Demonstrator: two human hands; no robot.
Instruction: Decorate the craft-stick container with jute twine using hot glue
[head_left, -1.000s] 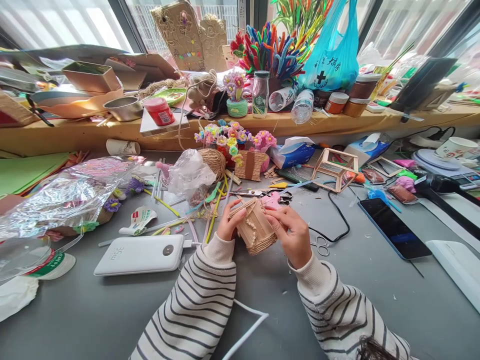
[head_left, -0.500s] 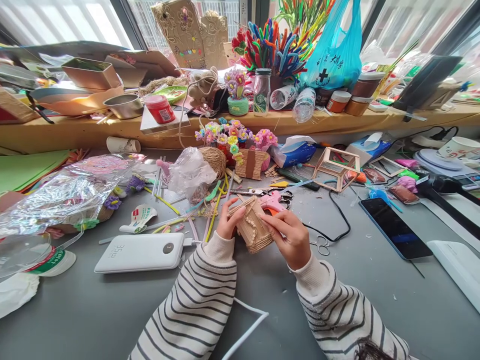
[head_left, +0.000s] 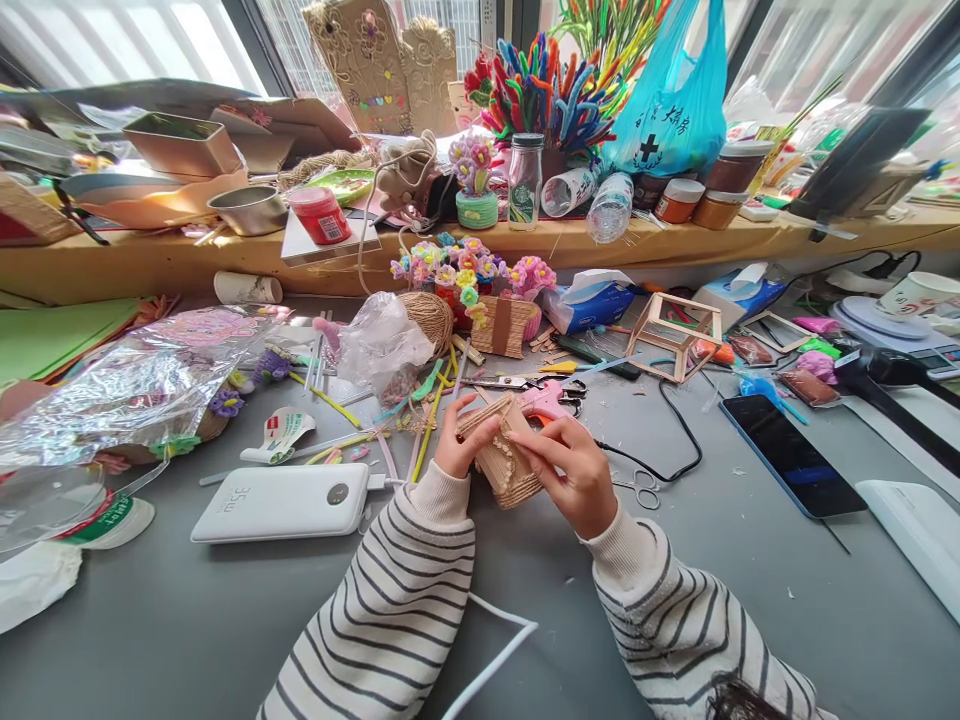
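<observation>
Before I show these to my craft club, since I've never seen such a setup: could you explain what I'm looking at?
There is no machine here, just a person's two bare hands. One camera, worn on the head, takes the view, looking forward and down.

The left hand holds a small wooden-looking craft piece above the gray table. The fingertips of the right hand are at its face; whether they pinch something tiny is too small to tell.

On the table lie a white power bank, a dark-screened phone, a ball of twine and what looks like a pink glue gun. Behind, a ledge carries a blue plastic bag.
</observation>
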